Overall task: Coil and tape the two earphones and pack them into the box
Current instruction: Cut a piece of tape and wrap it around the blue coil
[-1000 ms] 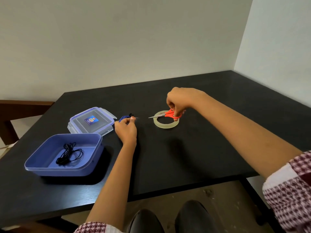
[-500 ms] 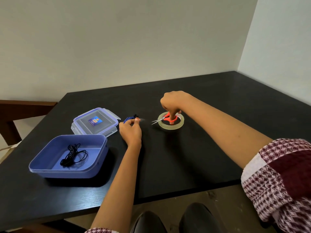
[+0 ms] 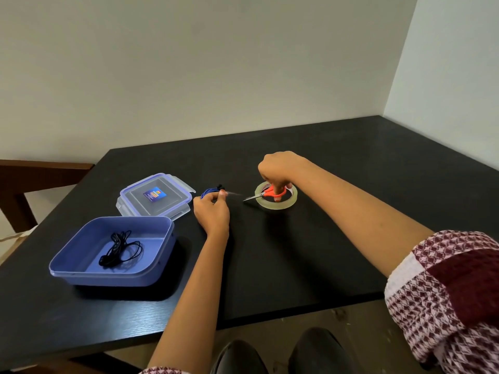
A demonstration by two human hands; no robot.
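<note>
Blue coiled earphone [image 3: 212,190] pinched in left hand [image 3: 212,215]. Black coiled earphone [image 3: 120,248] lies inside open blue plastic box [image 3: 113,276]. Right hand [image 3: 278,168] grips orange-handled scissors [image 3: 266,194] at clear tape roll [image 3: 275,207] on black worktop [image 3: 337,238].

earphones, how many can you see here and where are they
2. A black earphone, coiled, lies inside the open blue box. A blue earphone is gripped in the left hand, just right of the lid.

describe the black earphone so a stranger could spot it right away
On the black table, find the open blue box at the left. The black earphone lies coiled inside it, unlike the blue earphone gripped in the left hand.
</note>
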